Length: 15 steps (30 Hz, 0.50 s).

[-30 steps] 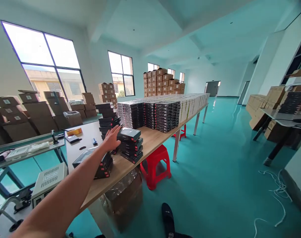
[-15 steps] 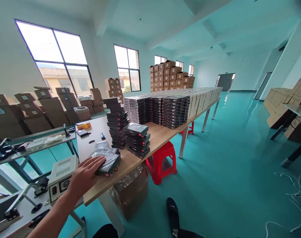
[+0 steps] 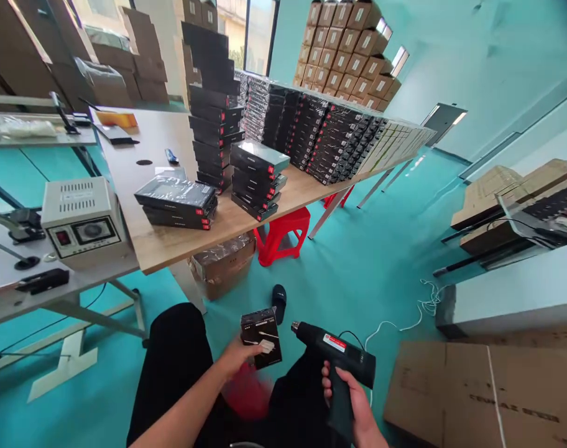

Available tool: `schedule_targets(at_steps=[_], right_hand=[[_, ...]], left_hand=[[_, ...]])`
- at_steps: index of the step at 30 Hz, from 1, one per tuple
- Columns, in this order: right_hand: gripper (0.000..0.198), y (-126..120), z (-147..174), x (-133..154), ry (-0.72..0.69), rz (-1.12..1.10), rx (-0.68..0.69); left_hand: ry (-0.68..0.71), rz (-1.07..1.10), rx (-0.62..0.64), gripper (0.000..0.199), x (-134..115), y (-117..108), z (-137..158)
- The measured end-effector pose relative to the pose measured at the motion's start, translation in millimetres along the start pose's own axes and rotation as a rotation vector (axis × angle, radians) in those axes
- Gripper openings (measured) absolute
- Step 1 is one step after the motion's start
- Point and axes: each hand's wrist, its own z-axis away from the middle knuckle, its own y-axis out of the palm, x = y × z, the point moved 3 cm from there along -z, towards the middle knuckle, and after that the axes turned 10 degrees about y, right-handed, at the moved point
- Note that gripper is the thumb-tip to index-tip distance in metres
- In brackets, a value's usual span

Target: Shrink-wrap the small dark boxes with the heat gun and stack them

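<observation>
In my left hand (image 3: 242,353) is a small black box (image 3: 261,336) with printed pictures on its front, held upright over my lap. My right hand (image 3: 353,398) grips a black heat gun (image 3: 334,348) by its handle. The gun's metal nozzle points left toward the box, with a gap between them. On the table (image 3: 171,249) lie wrapped flat black boxes (image 3: 176,198) near the corner. Two taller stacks stand beside them, a shorter stack (image 3: 258,180) and a higher one (image 3: 213,137).
A grey control unit (image 3: 82,218) with a dial sits on the side bench at left. Red stools (image 3: 283,233) and an open carton (image 3: 225,264) are under the table. A large cardboard box (image 3: 484,386) lies at right. A white cord (image 3: 395,323) runs along the floor.
My left hand has left the boxes on the table and now holds a black box over my lap. My right hand has come into view with the heat gun. The view has tilted down.
</observation>
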Motion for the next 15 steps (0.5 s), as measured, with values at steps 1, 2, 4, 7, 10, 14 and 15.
schedule_targets(at_steps=[1, 2, 4, 7, 10, 14, 15], right_hand=[[0.026, 2, 10, 1, -0.001, -0.013, -0.010], [0.025, 4, 22, 2, -0.001, -0.025, -0.017], [0.024, 11, 46, 4, 0.008, 0.002, -0.012], [0.026, 26, 80, 10, 0.022, 0.102, -0.010], [0.028, 44, 103, 17, 0.055, 0.234, -0.040], [0.026, 63, 112, 23, 0.059, 0.389, -0.089], [0.026, 67, 112, 24, 0.056, 0.417, -0.095]], left_hand=[[0.006, -0.006, -0.014, 0.055, 7, -10, 0], [0.006, -0.017, -0.031, 0.057, 12, -19, -1], [0.002, -0.071, -0.046, 0.057, 17, -31, 0], [0.023, -0.226, 0.003, 0.049, 23, -35, -1], [0.019, -0.322, 0.077, 0.043, 31, -31, -2], [-0.016, -0.326, 0.088, 0.042, 40, -31, -3], [-0.034, -0.310, 0.090, 0.042, 41, -31, -3]])
